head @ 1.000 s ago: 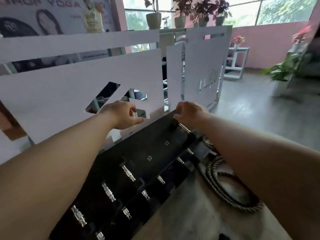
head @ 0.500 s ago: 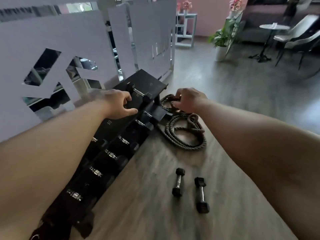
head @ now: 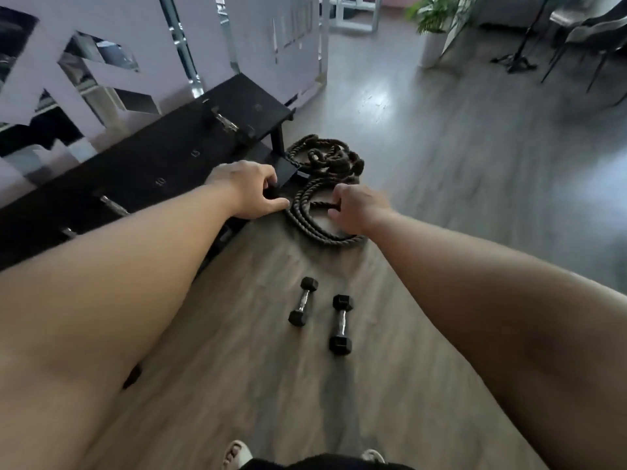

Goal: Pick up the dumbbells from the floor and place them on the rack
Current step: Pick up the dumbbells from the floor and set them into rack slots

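Observation:
Two small black hex dumbbells with chrome handles lie side by side on the wood floor, the left dumbbell point(head: 303, 301) and the right dumbbell point(head: 341, 324). The black rack point(head: 159, 171) runs along the left, with another dumbbell point(head: 227, 122) resting on its top shelf. My left hand point(head: 249, 189) hovers over the rack's front edge, fingers loosely curled, holding nothing. My right hand point(head: 359, 206) hangs above the coiled rope, half curled and empty. Both hands are well beyond the floor dumbbells.
A thick coiled battle rope point(head: 322, 184) lies on the floor beside the rack's end. A white cut-out partition point(head: 237, 39) stands behind the rack. A potted plant point(head: 432, 32), a stand and chairs point(head: 590, 32) are at the far right. My feet point(head: 237, 454) show at the bottom edge.
Both hands came off the dumbbell on the rack's top shelf and drew back and down. My view tilted down, bringing the two floor dumbbells into sight.

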The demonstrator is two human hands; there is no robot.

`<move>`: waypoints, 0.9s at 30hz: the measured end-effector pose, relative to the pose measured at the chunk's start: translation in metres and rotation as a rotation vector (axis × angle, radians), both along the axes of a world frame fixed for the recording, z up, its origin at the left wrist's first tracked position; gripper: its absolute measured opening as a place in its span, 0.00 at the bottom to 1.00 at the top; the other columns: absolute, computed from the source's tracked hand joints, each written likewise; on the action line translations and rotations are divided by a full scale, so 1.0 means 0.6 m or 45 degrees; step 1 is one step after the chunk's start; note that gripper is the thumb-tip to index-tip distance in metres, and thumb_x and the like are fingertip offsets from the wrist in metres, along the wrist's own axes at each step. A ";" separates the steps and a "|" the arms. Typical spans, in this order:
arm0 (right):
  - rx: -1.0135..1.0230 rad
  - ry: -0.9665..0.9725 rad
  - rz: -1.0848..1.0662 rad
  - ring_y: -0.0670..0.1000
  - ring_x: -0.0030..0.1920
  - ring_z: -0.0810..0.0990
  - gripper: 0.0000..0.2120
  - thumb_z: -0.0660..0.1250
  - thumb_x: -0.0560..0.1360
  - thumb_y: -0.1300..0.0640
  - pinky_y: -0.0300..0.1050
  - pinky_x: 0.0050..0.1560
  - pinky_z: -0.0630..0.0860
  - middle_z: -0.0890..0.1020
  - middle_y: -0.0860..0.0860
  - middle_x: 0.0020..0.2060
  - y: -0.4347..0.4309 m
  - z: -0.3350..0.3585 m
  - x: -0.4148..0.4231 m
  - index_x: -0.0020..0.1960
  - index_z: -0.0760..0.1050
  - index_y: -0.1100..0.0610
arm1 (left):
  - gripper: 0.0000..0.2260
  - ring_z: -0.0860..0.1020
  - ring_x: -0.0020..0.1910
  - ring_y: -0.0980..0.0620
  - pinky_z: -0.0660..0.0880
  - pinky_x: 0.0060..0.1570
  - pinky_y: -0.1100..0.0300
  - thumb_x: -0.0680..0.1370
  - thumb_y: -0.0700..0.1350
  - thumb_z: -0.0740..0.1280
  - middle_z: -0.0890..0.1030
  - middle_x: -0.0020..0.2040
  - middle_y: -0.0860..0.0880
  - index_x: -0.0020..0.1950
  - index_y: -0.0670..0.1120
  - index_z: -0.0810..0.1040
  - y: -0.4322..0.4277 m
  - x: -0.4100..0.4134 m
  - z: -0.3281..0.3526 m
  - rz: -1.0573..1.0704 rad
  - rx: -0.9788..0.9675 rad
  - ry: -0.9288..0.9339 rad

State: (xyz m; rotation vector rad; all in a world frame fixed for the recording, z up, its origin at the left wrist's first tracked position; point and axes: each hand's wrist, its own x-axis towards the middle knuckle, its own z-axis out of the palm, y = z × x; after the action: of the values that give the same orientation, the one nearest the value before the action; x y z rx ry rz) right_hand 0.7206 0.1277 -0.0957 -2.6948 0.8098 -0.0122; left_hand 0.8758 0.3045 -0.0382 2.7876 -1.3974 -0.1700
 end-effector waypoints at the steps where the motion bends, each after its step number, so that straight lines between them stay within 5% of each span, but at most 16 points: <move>1: 0.008 0.012 0.009 0.60 0.58 0.80 0.16 0.64 0.78 0.45 0.52 0.56 0.77 0.81 0.55 0.58 -0.012 -0.012 -0.013 0.62 0.76 0.51 | 0.28 0.79 0.61 0.50 0.75 0.58 0.50 0.74 0.72 0.67 0.82 0.61 0.56 0.67 0.56 0.76 -0.011 -0.014 -0.010 0.008 0.003 0.001; 14: 0.104 0.030 0.000 0.60 0.58 0.80 0.16 0.65 0.78 0.46 0.50 0.53 0.77 0.81 0.55 0.58 -0.101 -0.116 -0.023 0.62 0.76 0.52 | 0.29 0.79 0.62 0.49 0.74 0.59 0.51 0.75 0.69 0.68 0.81 0.63 0.55 0.70 0.55 0.75 -0.090 -0.023 -0.079 0.052 0.108 0.054; 19: 0.154 0.080 -0.093 0.60 0.57 0.80 0.15 0.65 0.78 0.45 0.49 0.49 0.73 0.81 0.55 0.56 -0.123 -0.174 0.045 0.60 0.75 0.52 | 0.28 0.80 0.61 0.49 0.74 0.62 0.50 0.75 0.70 0.67 0.82 0.61 0.55 0.69 0.54 0.76 -0.146 0.077 -0.143 -0.069 0.132 0.058; 27: 0.270 0.171 -0.410 0.58 0.61 0.78 0.20 0.65 0.78 0.44 0.54 0.58 0.77 0.80 0.54 0.61 -0.158 -0.290 0.224 0.67 0.73 0.51 | 0.29 0.79 0.63 0.45 0.72 0.64 0.48 0.75 0.70 0.66 0.82 0.64 0.51 0.69 0.53 0.76 -0.275 0.322 -0.274 -0.432 0.252 0.027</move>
State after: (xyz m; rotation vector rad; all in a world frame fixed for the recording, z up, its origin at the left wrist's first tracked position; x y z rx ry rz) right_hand 0.8552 0.0329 -0.2700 -2.3621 1.2055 0.1714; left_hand 1.0690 0.1396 -0.2027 2.6563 -1.9383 -0.3602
